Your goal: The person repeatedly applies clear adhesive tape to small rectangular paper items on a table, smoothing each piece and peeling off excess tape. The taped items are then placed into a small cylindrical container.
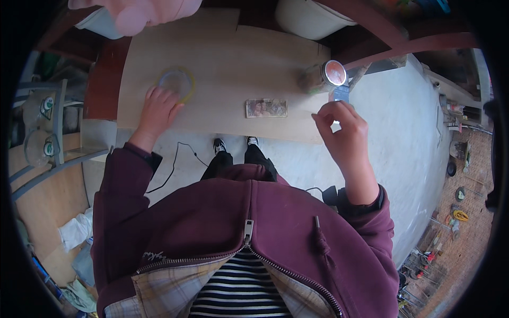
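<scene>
My left hand [157, 112] is at the left of the board-topped table, its fingers curled over the near edge of a yellow-edged ring [185, 87]. The ring is pale and see-through inside, perhaps a roll of tape; blur hides its exact kind. Over the table's near right edge my right hand [344, 132] is raised, thumb and forefinger drawn together. Whatever may be in that pinch is too small to make out. Just beyond it stands a jar [315, 79] with a reddish, silver-rimmed lid. A worn banknote [266, 108] lies flat between my hands.
A dark flat object [341, 94] is partly hidden beside the jar. White tubs [313, 20] and a pink plush-like thing [154, 13] are at the far side. A black cable [172, 164] runs over the floor near my feet. Metal shelving [62, 127] stands at the left.
</scene>
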`<state>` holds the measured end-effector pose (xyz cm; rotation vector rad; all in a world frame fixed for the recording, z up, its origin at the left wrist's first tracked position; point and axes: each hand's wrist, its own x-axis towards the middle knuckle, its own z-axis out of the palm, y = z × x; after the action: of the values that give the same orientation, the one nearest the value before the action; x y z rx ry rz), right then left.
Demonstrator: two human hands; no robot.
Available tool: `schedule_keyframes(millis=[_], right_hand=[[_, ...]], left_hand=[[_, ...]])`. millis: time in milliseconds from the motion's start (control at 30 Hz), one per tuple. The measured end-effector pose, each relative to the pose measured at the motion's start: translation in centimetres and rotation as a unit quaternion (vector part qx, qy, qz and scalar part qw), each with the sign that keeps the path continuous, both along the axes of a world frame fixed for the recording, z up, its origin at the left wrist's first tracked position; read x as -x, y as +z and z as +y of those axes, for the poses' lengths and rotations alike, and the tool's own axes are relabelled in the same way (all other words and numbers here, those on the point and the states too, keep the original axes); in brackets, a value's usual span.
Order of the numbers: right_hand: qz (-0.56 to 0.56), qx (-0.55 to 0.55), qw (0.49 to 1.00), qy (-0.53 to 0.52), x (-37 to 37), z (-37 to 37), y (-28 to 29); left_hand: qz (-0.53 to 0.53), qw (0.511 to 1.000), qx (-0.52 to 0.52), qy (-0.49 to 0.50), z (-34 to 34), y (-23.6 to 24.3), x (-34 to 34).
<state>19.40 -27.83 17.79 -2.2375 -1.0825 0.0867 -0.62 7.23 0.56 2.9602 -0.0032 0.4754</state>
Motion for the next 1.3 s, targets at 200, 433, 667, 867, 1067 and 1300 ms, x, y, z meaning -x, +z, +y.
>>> schedule_keyframes(millis=[200, 433, 667, 867, 1067, 1300], right_hand=[[0.045, -0.014, 0.999, -0.02, 0.5, 0.8, 0.7], [0.146, -0.026, 0.988, -0.032, 0.8, 1.5, 0.8], [0.259, -0.024, 0.965, -0.042, 0.9, 2.1, 0.1], [0.351, -0.053, 0.932, -0.066, -0.9, 1.4, -3.0], [0.477, -0.069, 0.872, -0.09, -4.0, 2.1, -11.5], [0.433, 0.029, 0.896, -0.093, -5.7, 3.4, -18.8]], left_hand=[[0.067, 0.994, -0.021, 0.083, 1.0, -2.4, -0.1], [0.04, 0.912, 0.403, 0.056, -6.0, 3.8, -4.3], [0.203, 0.733, 0.64, -0.107, -11.4, 6.1, -9.9], [0.206, 0.72, 0.662, 0.024, -12.1, 6.0, -9.9], [0.261, 0.764, 0.576, 0.128, -11.9, 2.8, -10.0], [0.289, 0.835, 0.422, 0.201, -12.6, -2.0, -11.9]])
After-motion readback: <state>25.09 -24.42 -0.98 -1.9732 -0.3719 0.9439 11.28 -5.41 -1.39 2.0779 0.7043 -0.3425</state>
